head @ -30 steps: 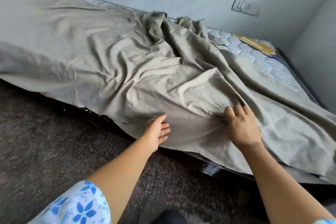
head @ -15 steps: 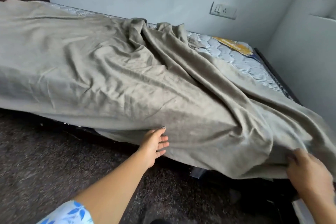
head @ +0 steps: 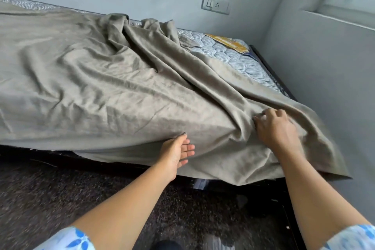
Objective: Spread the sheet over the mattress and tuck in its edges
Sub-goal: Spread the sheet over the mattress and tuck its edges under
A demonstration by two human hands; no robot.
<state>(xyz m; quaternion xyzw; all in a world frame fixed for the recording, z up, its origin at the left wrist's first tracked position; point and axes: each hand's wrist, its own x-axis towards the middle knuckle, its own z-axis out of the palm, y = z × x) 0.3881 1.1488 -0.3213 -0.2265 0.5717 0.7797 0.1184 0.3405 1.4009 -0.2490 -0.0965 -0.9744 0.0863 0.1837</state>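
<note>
Sheet [head: 121,87] bunches toward the bare mattress [head: 233,55] at upper right – right hand [head: 278,128] nearer, gripping a fold; left hand [head: 176,152] flat, open – pressing the side

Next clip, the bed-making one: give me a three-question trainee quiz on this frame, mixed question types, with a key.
1. True or false: the grey sheet already covers the whole mattress.
2. Which hand lies flat, fingers extended, against the sheet's hanging side? A) left hand B) right hand
3. Fill in: the uncovered mattress corner is the far one on the person's ____ side, below the wall switch plate.

Key:
1. False: the quilted far right corner, bearing a yellow label, is bare.
2. A; the right hand presses on the bunched folds on top, near the edge.
3. right
</note>
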